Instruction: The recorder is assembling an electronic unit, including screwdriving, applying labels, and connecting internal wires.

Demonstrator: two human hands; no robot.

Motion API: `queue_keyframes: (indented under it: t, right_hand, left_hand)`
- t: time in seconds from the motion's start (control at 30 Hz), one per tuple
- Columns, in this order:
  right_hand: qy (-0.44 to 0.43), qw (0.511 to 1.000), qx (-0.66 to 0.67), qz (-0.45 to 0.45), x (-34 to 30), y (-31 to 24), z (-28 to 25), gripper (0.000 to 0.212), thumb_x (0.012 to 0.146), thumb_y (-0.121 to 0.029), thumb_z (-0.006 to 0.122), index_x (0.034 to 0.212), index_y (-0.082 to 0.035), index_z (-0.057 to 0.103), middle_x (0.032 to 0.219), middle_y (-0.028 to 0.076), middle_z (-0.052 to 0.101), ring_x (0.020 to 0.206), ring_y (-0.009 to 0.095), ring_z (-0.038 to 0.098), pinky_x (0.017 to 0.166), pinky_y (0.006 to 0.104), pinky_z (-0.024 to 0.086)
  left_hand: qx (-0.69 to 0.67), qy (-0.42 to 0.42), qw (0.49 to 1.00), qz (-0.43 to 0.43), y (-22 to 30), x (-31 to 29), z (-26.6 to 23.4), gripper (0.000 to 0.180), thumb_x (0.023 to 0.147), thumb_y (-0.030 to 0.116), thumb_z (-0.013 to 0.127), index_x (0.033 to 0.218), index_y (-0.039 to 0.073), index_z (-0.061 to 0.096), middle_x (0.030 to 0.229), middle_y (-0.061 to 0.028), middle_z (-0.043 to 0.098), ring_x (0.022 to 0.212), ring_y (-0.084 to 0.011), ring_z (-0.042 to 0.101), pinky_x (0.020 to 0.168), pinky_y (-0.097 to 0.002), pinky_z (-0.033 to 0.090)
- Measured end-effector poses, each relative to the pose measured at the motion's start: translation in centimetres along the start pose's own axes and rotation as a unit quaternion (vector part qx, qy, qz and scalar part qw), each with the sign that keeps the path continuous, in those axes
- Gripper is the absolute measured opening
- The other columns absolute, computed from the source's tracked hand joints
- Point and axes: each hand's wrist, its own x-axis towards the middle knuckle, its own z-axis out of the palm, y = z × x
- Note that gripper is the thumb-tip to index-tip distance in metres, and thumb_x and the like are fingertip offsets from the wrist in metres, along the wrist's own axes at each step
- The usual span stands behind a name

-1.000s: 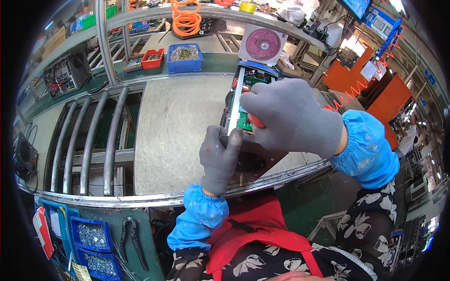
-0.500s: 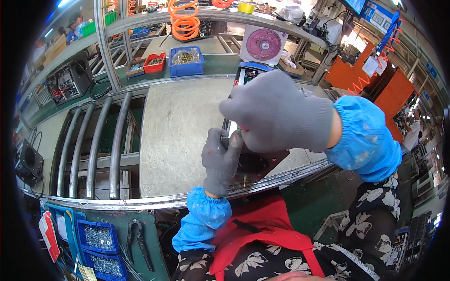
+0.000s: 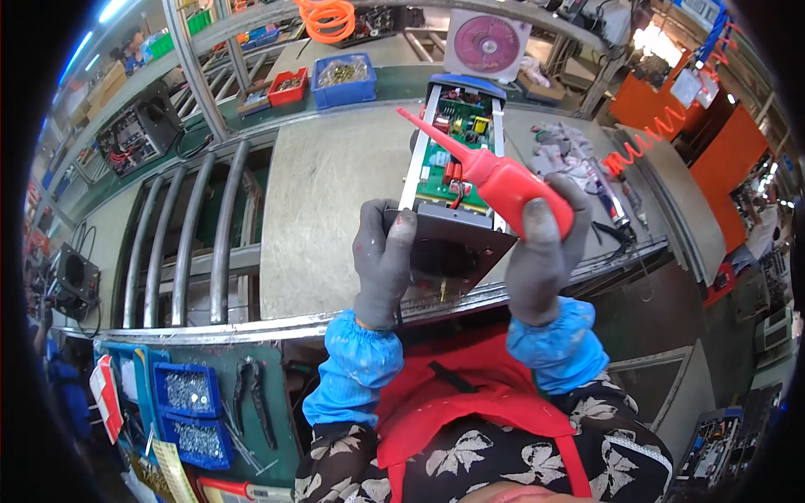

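Observation:
My right hand (image 3: 543, 251), gloved in grey, is wrapped round a red squeeze bottle (image 3: 513, 189). The bottle is tilted, its long thin nozzle pointing to the upper left over an open machine unit. This unit has a black end panel (image 3: 453, 225) towards me, light metal side rails and a green circuit board (image 3: 457, 172) with wires and parts on it. At the panel's left corner my left hand (image 3: 381, 260) grips the edge between thumb and fingers. The bottle and right hand hide part of the unit's right side.
Steel rollers (image 3: 197, 235) lie left of the worktop. Behind stand a blue bin (image 3: 344, 82), a red bin (image 3: 288, 87) and a fan (image 3: 486, 46). Tools and a rag (image 3: 562, 151) lie to the right. Pliers (image 3: 251, 402) and blue bins of washers (image 3: 189, 391) are at lower left.
My right hand has dropped to the right from above the unit, and the red bottle and circuit board now show. The left hand stays at the panel's corner. The view has shifted.

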Motion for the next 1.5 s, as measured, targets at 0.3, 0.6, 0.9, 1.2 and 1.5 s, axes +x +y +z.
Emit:
queue_keyframes:
  t: [0.3,0.6,0.9,1.2,1.5]
  right_hand:
    - [0.018,0.995,-0.040,-0.093,1.6,4.4,0.2,0.045,0.088,-0.014,0.066,0.125,0.001,0.044,0.109,0.013,0.051,0.095,0.020,0.052,0.086,0.0357,0.046]
    - [0.098,0.926,-0.283,-0.231,16.3,15.3,-1.6,0.041,0.090,-0.030,0.068,0.112,0.001,0.055,0.104,0.010,0.058,0.093,0.020,0.056,0.085,0.0341,0.047]
    - [0.101,0.994,-0.004,-0.050,7.5,5.9,1.9,0.043,0.089,-0.021,0.069,0.122,0.000,0.050,0.110,0.010,0.054,0.098,0.017,0.052,0.090,0.0317,0.044]
    - [-0.010,0.964,-0.145,-0.221,3.3,10.4,5.1,0.043,0.091,-0.017,0.065,0.126,0.000,0.045,0.115,0.014,0.053,0.101,0.021,0.052,0.092,0.0373,0.044]
    - [0.035,0.948,-0.197,-0.247,6.6,12.0,2.8,0.038,0.091,-0.014,0.066,0.121,0.001,0.048,0.113,0.014,0.053,0.102,0.022,0.053,0.093,0.0371,0.043]
  left_hand:
    - [0.158,0.031,0.985,0.055,0.3,-3.9,2.1,0.036,0.090,0.029,0.067,0.109,0.000,0.055,0.096,-0.0147,0.063,0.084,-0.0245,0.064,0.074,-0.0361,0.050]
    - [0.304,-0.028,0.937,0.168,-3.5,0.3,12.0,0.070,0.078,0.020,0.068,0.135,-0.004,0.036,0.112,-0.0237,0.053,0.106,-0.0407,0.053,0.089,-0.0487,0.046]
    - [0.144,0.117,0.983,0.008,-9.0,14.2,-5.6,0.039,0.087,0.011,0.062,0.123,-0.004,0.061,0.108,-0.0130,0.068,0.097,-0.0165,0.064,0.085,-0.0280,0.051]
    - [0.309,-0.021,0.949,0.052,-12.0,28.4,-6.5,0.065,0.071,0.021,0.072,0.132,0.005,0.055,0.119,-0.0170,0.067,0.109,-0.0240,0.065,0.092,-0.0332,0.050]
    - [0.403,0.018,0.915,-0.018,-9.9,24.4,-7.7,0.063,0.067,0.030,0.075,0.121,0.004,0.054,0.107,-0.0182,0.068,0.099,-0.0337,0.066,0.088,-0.0410,0.050]
